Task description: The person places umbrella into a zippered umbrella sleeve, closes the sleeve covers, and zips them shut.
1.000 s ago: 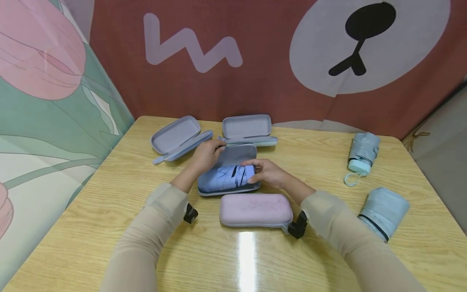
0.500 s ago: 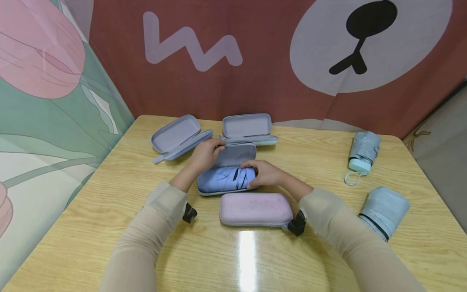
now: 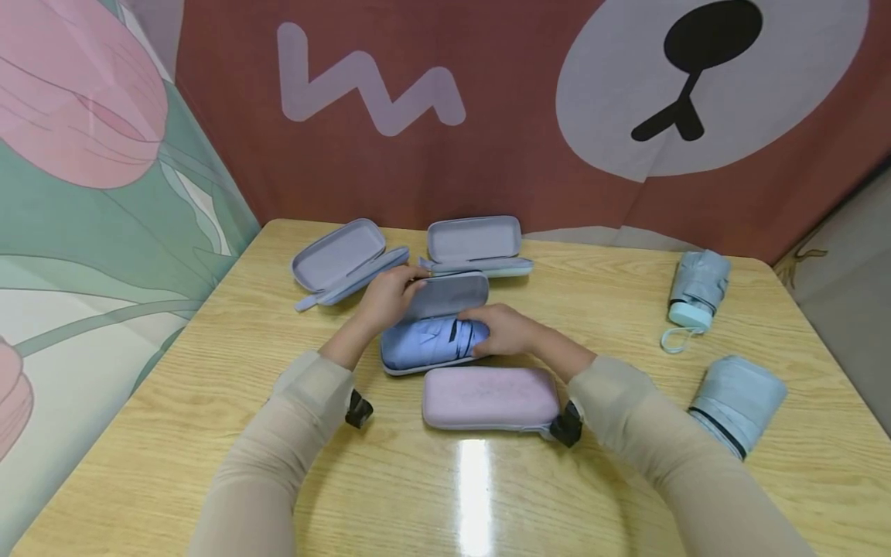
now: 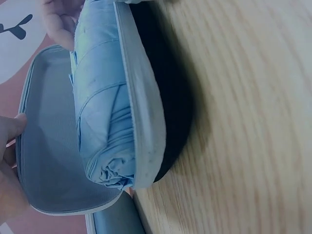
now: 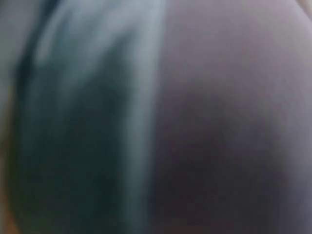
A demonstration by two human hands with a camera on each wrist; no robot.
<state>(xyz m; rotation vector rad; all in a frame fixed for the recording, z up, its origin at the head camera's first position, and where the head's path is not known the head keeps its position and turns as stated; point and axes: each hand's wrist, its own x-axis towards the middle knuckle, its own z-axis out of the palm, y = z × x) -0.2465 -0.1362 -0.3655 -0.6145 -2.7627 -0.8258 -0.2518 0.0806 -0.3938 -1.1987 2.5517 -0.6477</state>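
A folded blue umbrella (image 3: 425, 344) lies in the lower half of an open zip case (image 3: 448, 295) at the middle of the table. My left hand (image 3: 388, 298) pinches the edge of the raised lid; the left wrist view shows the thumb on the lid's inside face (image 4: 53, 141). My right hand (image 3: 511, 329) grips the umbrella's right end, fingers over the top and thumb at the near side, hiding that end. Just in front lies a closed pink case (image 3: 490, 397), close under the right wrist. In the right wrist view, blurred surfaces fill the frame.
Two more open cases stand at the back, one at the left (image 3: 341, 255) and one in the middle (image 3: 476, 241). On the right lie a pale blue folded umbrella with a wrist loop (image 3: 699, 286) and another pale blue folded umbrella (image 3: 741, 402). A printed cloth hangs behind the table (image 3: 599, 464).
The umbrella's right end has sunk lower into the case, with my right hand moving down along with it. My left hand stays at the lid.
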